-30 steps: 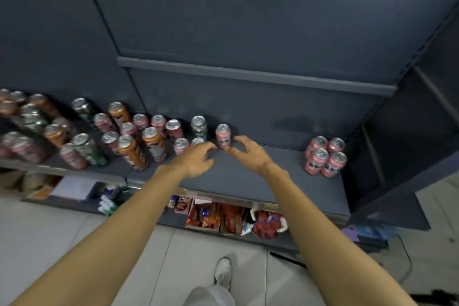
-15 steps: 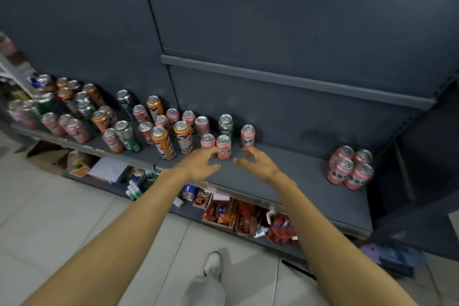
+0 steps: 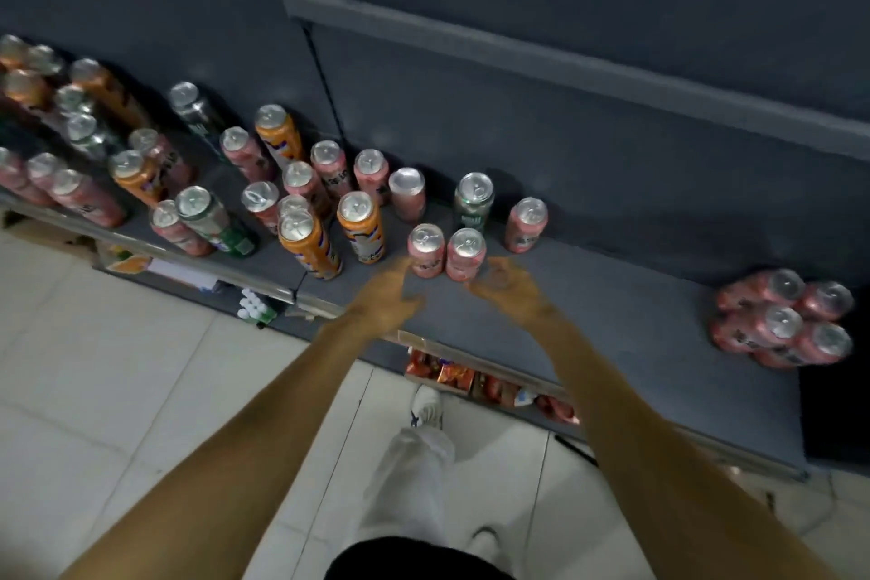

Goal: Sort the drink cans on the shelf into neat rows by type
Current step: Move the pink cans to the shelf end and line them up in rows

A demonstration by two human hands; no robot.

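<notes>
Two pink cans stand side by side near the front of the grey shelf (image 3: 612, 306): the left pink can (image 3: 426, 250) and the right pink can (image 3: 465, 253). My left hand (image 3: 388, 294) hovers just in front of the left one, fingers loosely spread and blurred. My right hand (image 3: 506, 285) is just right of the right one, also open and holding nothing. Behind stand a green can (image 3: 473, 201), another pink can (image 3: 526, 224) and two tall orange cans (image 3: 360, 226) (image 3: 308, 243). A tidy cluster of pink cans (image 3: 784, 318) sits at the far right.
Several mixed pink, orange, green and silver cans (image 3: 141, 174) crowd the shelf's left part. A lower shelf holds snack packets (image 3: 447, 370) and small white bottles (image 3: 252, 304). A dark side panel (image 3: 838, 414) closes off the right end. Tiled floor and my shoe (image 3: 426, 405) lie below.
The view has swung and dropped, so the cans look nearer. Both hands stay open and have closed in on the two front pink cans; nothing has been taken hold of.
</notes>
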